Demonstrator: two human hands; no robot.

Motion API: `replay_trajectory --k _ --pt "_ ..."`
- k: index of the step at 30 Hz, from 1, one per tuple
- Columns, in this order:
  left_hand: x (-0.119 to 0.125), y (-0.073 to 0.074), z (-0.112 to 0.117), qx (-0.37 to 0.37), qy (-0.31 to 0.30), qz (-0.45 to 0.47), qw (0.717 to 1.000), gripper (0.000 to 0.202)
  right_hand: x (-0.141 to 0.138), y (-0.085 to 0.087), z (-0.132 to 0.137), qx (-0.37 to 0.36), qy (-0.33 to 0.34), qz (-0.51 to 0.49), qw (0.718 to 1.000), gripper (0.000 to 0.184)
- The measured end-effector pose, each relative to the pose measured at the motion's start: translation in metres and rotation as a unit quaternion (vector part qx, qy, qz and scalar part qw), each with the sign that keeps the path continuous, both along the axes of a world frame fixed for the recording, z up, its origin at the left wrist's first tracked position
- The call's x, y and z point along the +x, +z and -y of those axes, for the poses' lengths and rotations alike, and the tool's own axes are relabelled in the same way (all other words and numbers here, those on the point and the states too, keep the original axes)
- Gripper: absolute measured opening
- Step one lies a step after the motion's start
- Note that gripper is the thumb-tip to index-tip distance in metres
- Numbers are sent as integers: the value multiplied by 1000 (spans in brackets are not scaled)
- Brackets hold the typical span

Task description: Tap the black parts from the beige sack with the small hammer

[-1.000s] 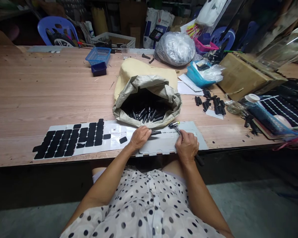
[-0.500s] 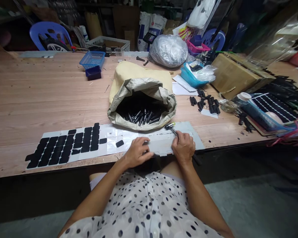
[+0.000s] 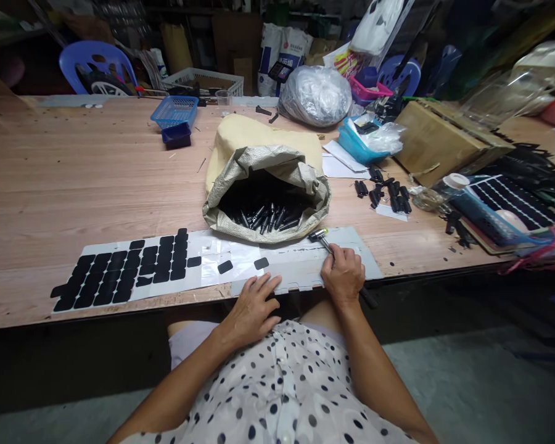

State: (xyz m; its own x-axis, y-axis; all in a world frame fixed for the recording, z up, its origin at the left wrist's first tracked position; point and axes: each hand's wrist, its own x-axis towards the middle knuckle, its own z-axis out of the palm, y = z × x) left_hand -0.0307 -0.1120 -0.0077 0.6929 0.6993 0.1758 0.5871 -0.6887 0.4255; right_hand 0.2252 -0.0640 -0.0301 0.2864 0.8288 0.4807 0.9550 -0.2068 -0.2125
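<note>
My right hand (image 3: 343, 275) is closed round the black handle of a small hammer (image 3: 322, 238), whose metal head rests on a grey sheet (image 3: 305, 265) at the table's front edge. My left hand (image 3: 255, 304) hovers at that edge with fingers spread and nothing in it. Just beyond its fingertips a black pad (image 3: 261, 263) lies on the grey sheet, and another (image 3: 224, 267) lies a little to the left. A woven sack (image 3: 268, 185) full of black pen-like parts (image 3: 268, 217) gapes open behind the sheet.
A white sheet with rows of several black pads (image 3: 129, 271) lies at front left. Blue baskets (image 3: 174, 112), a plastic bag (image 3: 319, 95), a cardboard box (image 3: 437, 145), loose black parts (image 3: 386, 191) and more pad sheets (image 3: 513, 197) crowd the back and right.
My left hand has drawn back from the sheet to the table's edge and opened out. The black part it held has gone from view. A black pad now shows near its fingertips.
</note>
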Motion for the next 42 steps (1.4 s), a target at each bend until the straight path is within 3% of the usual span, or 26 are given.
replay_trajectory --k 4,9,14,20,24,29,31,33,37,42 --pt "5 16 -31 -33 47 92 994 18 0 -1 -1 -1 0 2 1000 30" --pt "12 26 -100 16 201 152 968 21 -1 -3 -2 13 -1 18 1000 29" --pt "23 25 -153 -41 325 54 943 12 -2 -4 -3 11 2 21 1000 29" --pt "33 18 -167 -107 415 -3 904 25 -4 -3 -2 9 3 14 1000 29" --pt "28 16 -173 -118 413 15 903 30 -4 -4 -2 12 6 18 1000 30" --pt "18 33 -165 -173 428 42 886 20 -4 -5 -4 20 4 33 999 29" --pt "14 40 -151 -167 403 86 896 13 -5 -4 -4 22 3 33 999 29" --pt "11 41 -134 -135 337 136 922 9 -5 -3 -4 20 2 29 999 29" --pt "12 26 -104 -83 187 149 967 8 -5 -1 -2 10 -1 13 1000 29" --pt "21 0 -93 -82 160 115 977 9 -5 -2 -2 9 -3 -15 1000 30"
